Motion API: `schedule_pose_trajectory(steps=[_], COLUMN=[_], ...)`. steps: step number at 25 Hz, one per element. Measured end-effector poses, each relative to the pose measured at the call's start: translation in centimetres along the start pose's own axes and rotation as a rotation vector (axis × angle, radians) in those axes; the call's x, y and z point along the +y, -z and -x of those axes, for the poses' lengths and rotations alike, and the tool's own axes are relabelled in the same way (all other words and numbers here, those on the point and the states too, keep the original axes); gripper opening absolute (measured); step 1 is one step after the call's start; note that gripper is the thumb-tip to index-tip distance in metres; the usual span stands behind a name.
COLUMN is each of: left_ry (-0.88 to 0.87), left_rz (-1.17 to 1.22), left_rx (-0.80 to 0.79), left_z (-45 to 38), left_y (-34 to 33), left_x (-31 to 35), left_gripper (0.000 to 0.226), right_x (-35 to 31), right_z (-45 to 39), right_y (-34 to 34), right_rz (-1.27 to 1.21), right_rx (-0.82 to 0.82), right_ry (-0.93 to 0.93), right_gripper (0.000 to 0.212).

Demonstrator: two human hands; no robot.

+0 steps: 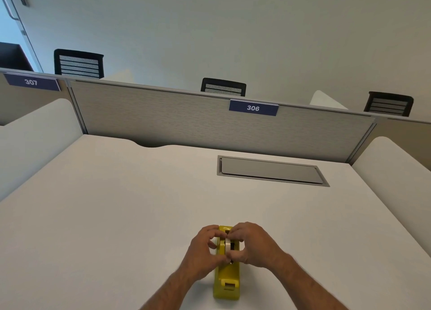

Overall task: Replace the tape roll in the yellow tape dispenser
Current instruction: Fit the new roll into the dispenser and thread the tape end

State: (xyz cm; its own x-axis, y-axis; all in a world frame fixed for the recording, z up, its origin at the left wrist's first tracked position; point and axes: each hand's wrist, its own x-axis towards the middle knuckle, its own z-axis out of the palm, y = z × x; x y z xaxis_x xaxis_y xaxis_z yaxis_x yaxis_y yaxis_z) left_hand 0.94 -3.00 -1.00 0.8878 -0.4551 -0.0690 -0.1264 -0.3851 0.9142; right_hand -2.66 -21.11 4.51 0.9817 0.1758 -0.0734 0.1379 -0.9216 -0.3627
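Both hands, left [206, 248] and right [250, 243], pinched the tape roll [227, 245] in the yellow tape dispenser [227, 279] at lower centre, apparently mid-swap; whether lifting or seating, unclear.

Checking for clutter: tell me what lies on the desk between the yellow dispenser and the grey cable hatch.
Nothing: in the head view, the white desk is bare between the yellow dispenser and the hatch.

A single head-worn wide-angle view looks forward and down across the white desk [116, 216] toward the partition [186, 120]

Bare forearms, sleeveless, ringless hands [205, 246]
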Motion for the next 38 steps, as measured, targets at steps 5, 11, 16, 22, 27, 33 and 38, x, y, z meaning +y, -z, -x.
schedule_pose_trajectory(steps=[5, 11, 16, 22, 27, 33, 38], left_ry=[-0.010, 0.017, 0.014, 0.014, 0.009, 0.031, 0.038], left_rz=[-0.024, -0.057, -0.049, -0.030, -0.061, -0.091, -0.073], left_rx=[-0.002, -0.012, -0.001, -0.004, 0.004, 0.001, -0.002], left_z=[0.01, 0.09, 0.00, 0.01, -0.01, -0.04, -0.05], left_y=[0.05, -0.03, -0.08, 0.04, 0.00, -0.03, -0.04], left_x=[0.04, 0.37, 0.27, 0.27, 0.63, 0.87, 0.84], left_gripper=[0.054, 0.054, 0.056, 0.059, 0.055, 0.055, 0.057], right_x=[0.10, 0.03, 0.08, 0.10, 0.12, -0.03, 0.15], right_z=[0.23, -0.10, -0.33, -0.15, -0.11, -0.33, -0.46], right_y=[0.01, 0.38, 0.58, 0.06, 0.21, 0.68, 0.82], right_rz=[-0.045, -0.115, -0.099, -0.029, -0.019, -0.068, -0.090], right_rx=[0.012, 0.036, 0.024, 0.001, -0.010, 0.002, 0.020], right_ry=[-0.004, -0.021, -0.036, -0.029, -0.013, -0.024, -0.040], right_gripper=[0.042, 0.023, 0.027, 0.045, 0.042, 0.026, 0.023])
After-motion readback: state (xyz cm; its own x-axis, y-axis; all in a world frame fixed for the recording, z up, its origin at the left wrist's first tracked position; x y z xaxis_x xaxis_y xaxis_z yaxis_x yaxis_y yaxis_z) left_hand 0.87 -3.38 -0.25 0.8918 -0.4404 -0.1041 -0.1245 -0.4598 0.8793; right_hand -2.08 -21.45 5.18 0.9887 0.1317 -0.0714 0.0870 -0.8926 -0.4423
